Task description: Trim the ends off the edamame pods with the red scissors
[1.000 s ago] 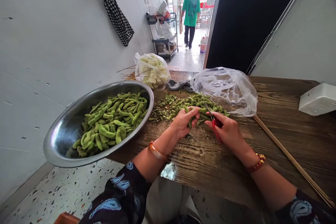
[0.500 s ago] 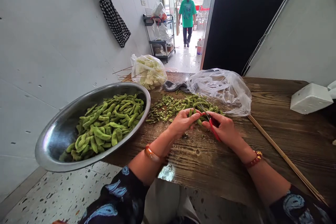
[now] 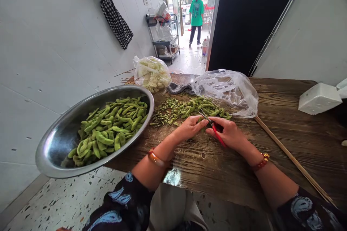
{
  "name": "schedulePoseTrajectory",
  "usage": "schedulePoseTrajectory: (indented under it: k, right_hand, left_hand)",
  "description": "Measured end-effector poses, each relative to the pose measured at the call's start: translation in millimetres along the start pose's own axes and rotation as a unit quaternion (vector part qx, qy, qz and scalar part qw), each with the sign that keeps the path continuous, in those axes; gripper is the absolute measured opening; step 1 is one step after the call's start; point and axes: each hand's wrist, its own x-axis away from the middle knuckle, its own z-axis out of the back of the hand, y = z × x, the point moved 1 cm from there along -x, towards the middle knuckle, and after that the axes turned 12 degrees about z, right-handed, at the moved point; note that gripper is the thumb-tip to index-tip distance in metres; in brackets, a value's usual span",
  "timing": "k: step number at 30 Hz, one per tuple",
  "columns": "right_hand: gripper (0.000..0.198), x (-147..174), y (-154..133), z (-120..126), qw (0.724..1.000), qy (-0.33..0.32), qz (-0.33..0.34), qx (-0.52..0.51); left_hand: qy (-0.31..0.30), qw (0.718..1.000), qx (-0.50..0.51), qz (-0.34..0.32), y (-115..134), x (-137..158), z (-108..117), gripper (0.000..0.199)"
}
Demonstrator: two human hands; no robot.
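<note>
My left hand (image 3: 192, 127) is closed around a green edamame pod (image 3: 200, 119), mostly hidden by the fingers. In my right hand (image 3: 227, 132) are red-handled scissors (image 3: 217, 135), their blades pointing up and left by the pod. Just beyond both hands lies a pile of edamame pods (image 3: 207, 105), with small snipped bits (image 3: 169, 112) scattered to its left. A large steel bowl (image 3: 51, 144) full of pods stands to the left, overhanging the table's edge.
A clear plastic bag (image 3: 230, 90) lies behind the pile, beside a grey cloth (image 3: 180, 88) and a bag of cauliflower (image 3: 153, 74). Thin wooden sticks (image 3: 292, 158) lie on the right, near a white box (image 3: 320, 98). A person in green (image 3: 196, 14) is at the doorway.
The scissors have turned, and their blades point more to the left. The pod shows less in my left hand. The person at the doorway has moved slightly right and turned.
</note>
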Motion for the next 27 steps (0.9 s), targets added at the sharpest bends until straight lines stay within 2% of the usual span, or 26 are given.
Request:
schedulePoseTrajectory:
  k: [4,12,18,22,24,27]
  right_hand:
    - [0.047,2,2,-3,1.0,0.004,0.003,0.009]
    - [0.041,3,-2,-4,1.0,-0.008,-0.016,0.025]
    - [0.04,3,-3,-3,0.999,-0.016,-0.023,0.036]
    - [0.04,4,0,-5,0.999,-0.026,-0.018,0.038]
    - [0.044,5,4,-5,0.999,-0.018,-0.025,0.04]
    - [0.052,6,12,-4,0.998,0.012,-0.043,0.044]
  left_hand:
    - [0.001,0.999,-0.028,-0.025,-2,-2,-1,0.045]
    - [0.0,1.0,-0.005,-0.024,-5,-2,-5,0.043]
    - [-0.014,0.998,-0.013,0.064,-12,-2,-4,0.043]
    - [-0.003,0.998,-0.001,0.058,-15,-2,-4,0.04]
    - [0.026,0.999,-0.002,0.046,-14,-1,-4,0.038]
    - [0.126,0.991,-0.041,0.038,-5,4,-3,0.038]
